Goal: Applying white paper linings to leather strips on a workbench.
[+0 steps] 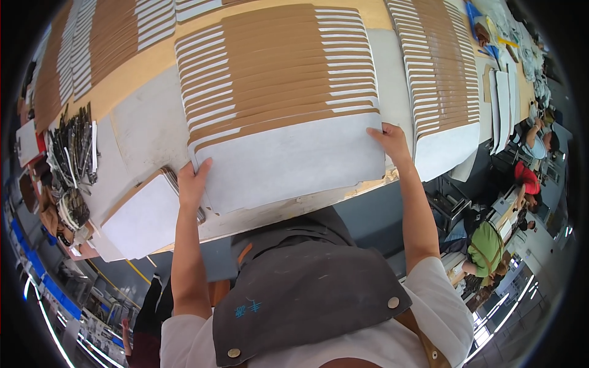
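Note:
In front of me lies a fanned row of brown pieces with white edge strips [276, 67], each overlapping the one behind it. The nearest one shows a plain white panel [288, 162] with rounded corners; whether it is board, leather or paper I cannot tell. My left hand [194, 179] grips its left edge, thumb on top and fingers underneath. Around the upper right edge my right hand [391, 142] is closed the same way. The panel's near edge reaches slightly over the table's front edge.
A similar fanned row [438, 67] lies to the right, another [110, 37] at the far left. A small white-topped stack [144, 214] rests near my left forearm. Dark strips [73, 147] are heaped at the left. Other people [488, 245] work at the right.

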### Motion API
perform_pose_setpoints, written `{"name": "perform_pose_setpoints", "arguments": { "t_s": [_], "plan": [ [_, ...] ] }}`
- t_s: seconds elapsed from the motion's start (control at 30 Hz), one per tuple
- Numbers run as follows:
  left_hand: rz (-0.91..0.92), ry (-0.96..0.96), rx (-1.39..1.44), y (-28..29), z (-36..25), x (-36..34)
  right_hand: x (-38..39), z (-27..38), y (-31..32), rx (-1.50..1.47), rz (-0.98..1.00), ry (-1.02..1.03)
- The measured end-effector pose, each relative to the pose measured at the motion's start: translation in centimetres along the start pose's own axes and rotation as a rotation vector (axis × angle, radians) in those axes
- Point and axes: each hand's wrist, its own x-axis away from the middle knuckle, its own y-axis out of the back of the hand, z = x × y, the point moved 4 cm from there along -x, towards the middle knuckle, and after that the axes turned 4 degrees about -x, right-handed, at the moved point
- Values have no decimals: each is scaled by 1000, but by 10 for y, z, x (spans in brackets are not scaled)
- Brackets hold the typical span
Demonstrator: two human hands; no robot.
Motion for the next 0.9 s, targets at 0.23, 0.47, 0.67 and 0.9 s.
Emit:
{"name": "perform_pose_setpoints", "arguments": {
  "t_s": [0.23, 0.47, 0.67, 0.9],
  "plan": [
    [11, 0, 14, 0, -2, 1, 1, 2, -2, -16, -19, -21],
    [-3, -37, -8, 1, -4, 2, -1, -2, -3, -15, -50, -28],
    [55, 57, -200, 7, -7, -4, 2, 14, -1, 252, -15, -70],
    [-338, -705, -438, -4, -73, -3, 17, 87, -35, 420, -282, 701]
  ]
}}
